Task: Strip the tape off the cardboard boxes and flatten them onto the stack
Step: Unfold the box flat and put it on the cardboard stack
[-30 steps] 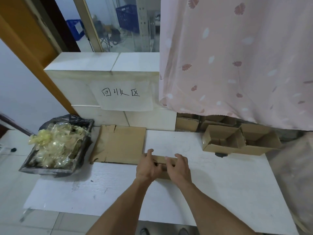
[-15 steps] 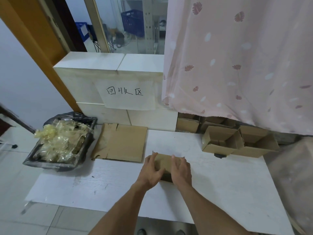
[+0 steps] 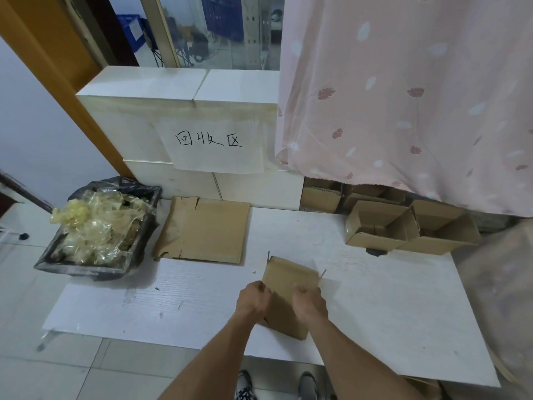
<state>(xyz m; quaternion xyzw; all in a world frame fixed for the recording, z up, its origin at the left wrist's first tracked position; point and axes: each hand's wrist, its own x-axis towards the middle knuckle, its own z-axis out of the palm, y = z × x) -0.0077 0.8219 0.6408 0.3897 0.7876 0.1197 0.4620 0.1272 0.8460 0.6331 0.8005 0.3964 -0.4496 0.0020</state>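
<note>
A small cardboard box [image 3: 288,295] is held by both hands above the near middle of a white table [image 3: 375,307]. The left hand [image 3: 253,300] is curled round the box's left edge, fingers wrapped forward, and the right hand [image 3: 310,303] is closed on its right edge in the same way; the fingertips themselves are hidden behind the knuckles. The box is seen tilted, its far end raised, with short strips of tape [image 3: 322,275] sticking up at its far corners. A stack of flattened cardboard [image 3: 204,230] is laid at the table's far left corner. Beyond the table's left edge, a black-lined bin [image 3: 98,226] is filled with crumpled clear tape. Open boxes [image 3: 403,229] are gathered at the table's far right side, beneath a pink curtain [image 3: 418,96]. A handwritten paper sign [image 3: 213,145] is fixed to white blocks behind the table.
</note>
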